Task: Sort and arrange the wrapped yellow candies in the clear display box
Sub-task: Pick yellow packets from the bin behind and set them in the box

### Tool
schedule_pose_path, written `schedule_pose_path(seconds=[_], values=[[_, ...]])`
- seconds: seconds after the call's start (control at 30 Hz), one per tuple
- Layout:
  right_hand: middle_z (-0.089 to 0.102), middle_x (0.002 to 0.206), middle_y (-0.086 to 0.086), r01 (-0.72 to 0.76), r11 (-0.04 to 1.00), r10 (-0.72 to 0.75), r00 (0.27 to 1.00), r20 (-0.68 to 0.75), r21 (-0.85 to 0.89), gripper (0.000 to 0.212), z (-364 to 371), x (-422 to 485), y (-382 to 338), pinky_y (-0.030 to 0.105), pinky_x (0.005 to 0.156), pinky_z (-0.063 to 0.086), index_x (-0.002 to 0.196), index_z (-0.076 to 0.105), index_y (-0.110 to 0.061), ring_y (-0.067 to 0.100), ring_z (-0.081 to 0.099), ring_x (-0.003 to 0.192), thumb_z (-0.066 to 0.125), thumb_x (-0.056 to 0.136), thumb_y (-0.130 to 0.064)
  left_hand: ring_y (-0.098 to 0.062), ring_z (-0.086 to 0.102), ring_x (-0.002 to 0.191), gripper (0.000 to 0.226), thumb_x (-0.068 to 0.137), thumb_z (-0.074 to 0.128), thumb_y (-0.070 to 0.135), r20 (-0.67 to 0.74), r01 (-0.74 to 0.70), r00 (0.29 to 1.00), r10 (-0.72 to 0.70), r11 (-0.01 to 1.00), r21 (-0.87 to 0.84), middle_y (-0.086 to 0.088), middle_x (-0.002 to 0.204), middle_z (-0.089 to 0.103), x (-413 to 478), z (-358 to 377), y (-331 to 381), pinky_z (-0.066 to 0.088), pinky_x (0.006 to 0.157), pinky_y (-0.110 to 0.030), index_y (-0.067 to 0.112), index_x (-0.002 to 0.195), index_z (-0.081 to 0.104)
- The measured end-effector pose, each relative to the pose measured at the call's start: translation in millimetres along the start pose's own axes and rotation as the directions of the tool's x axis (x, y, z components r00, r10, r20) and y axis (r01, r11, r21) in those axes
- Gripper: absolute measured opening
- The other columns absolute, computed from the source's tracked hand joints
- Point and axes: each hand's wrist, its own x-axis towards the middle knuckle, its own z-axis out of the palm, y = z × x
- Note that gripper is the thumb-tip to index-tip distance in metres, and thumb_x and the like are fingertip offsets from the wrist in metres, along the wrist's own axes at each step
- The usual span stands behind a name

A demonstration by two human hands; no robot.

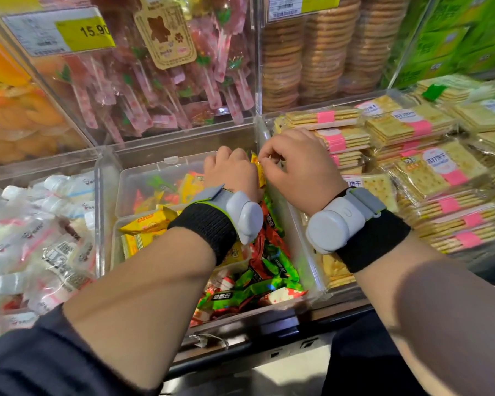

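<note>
Pinching yellow candy [258,172] above clear display box [132,184] | right hand [300,167]: thumb and forefinger closed on candy top | left hand [230,174]: fingers curled beside candy, grip hidden, cannot tell

Over the clear display box [155,164], the right hand [297,167] pinches a yellow candy [258,173] that touches the left hand [230,174], whose fingers are hidden. More yellow candies [146,224] lie in the box below.
</note>
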Motion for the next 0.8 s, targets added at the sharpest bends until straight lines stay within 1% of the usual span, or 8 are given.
schedule_pose_path(seconds=[0.07,0.17,0.27,0.4,0.57,0.7,0.8], values=[[0.057,0.089,0.001,-0.002,1.0,0.002,1.0,-0.005,0.009,0.011,-0.2,0.3,0.3,0.037,0.089,0.033,0.088,0.063,-0.018,0.022,0.046,0.098,0.054,0.083,-0.02,-0.028,0.037,0.111,0.029,0.079,0.058,0.04,0.016,0.008,1.0,-0.008,1.0,0.009,-0.003,0.11,0.052,2.8,2.1,0.8,0.028,0.088,-0.038,0.02,0.099,0.062],[0.056,0.087,0.0,-0.011,1.0,0.011,1.0,-0.009,0.022,0.011,-0.5,0.4,1.4,0.038,0.091,0.034,0.088,0.063,-0.018,0.023,0.047,0.098,0.054,0.083,-0.02,-0.027,0.037,0.109,0.021,0.08,0.057,0.032,0.02,0.039,0.999,-0.039,0.999,0.005,-0.003,0.109,0.053,6.5,4.1,2.8,0.027,0.085,-0.037,0.02,0.097,0.06],[0.054,0.085,-0.001,-0.015,0.999,0.015,1.0,-0.012,0.034,0.011,-1.3,0.4,2.0,0.038,0.09,0.035,0.088,0.063,-0.017,0.022,0.047,0.097,0.053,0.083,-0.02,-0.027,0.039,0.108,0.018,0.082,0.055,0.027,0.004,0.05,0.999,-0.05,0.999,0.008,-0.003,0.107,0.054,7.4,6.1,4.8,0.027,0.085,-0.037,0.02,0.097,0.059],[0.057,0.086,0.001,-0.018,0.999,0.019,1.0,-0.013,0.042,0.011,-2.1,0.3,3.0,0.038,0.09,0.036,0.087,0.064,-0.017,0.022,0.048,0.097,0.054,0.083,-0.019,-0.027,0.04,0.108,0.018,0.084,0.052,0.025,-0.047,0.059,0.997,-0.059,0.998,0.001,-0.002,0.107,0.055,4.5,4.4,5.4,0.028,0.088,-0.037,0.019,0.098,0.061],[0.058,0.086,0.003,-0.017,0.999,0.019,0.999,-0.028,0.049,0.011,-1.7,-0.7,3.0,0.039,0.09,0.036,0.087,0.065,-0.015,0.023,0.048,0.096,0.054,0.083,-0.017,-0.026,0.039,0.11,0.023,0.085,0.05,0.03,-0.112,0.051,0.992,-0.06,0.995,-0.081,0.002,0.112,0.055,-5.6,-8.1,-2.6,0.025,0.093,-0.037,0.02,0.099,0.066],[0.058,0.084,0.002,-0.011,0.999,0.013,0.999,-0.042,0.036,0.011,-1.0,-1.1,4.5,0.04,0.089,0.037,0.086,0.065,-0.015,0.023,0.048,0.094,0.055,0.083,-0.017,-0.025,0.039,0.11,0.023,0.086,0.051,0.03,-0.187,0.06,0.978,-0.088,0.987,-0.152,0.004,0.111,0.055,-16.1,-17.2,-5.7,0.024,0.092,-0.036,0.018,0.097,0.067],[0.056,0.083,-0.001,-0.003,0.999,0.004,0.999,-0.035,0.037,0.011,0.1,-1.9,2.9,0.039,0.088,0.037,0.085,0.064,-0.017,0.021,0.048,0.093,0.054,0.083,-0.018,-0.025,0.041,0.109,0.023,0.086,0.051,0.03,-0.239,0.049,0.967,-0.089,0.985,-0.167,0.004,0.111,0.056,-26.1,-23.3,-10.8,0.024,0.09,-0.035,0.018,0.095,0.068]])
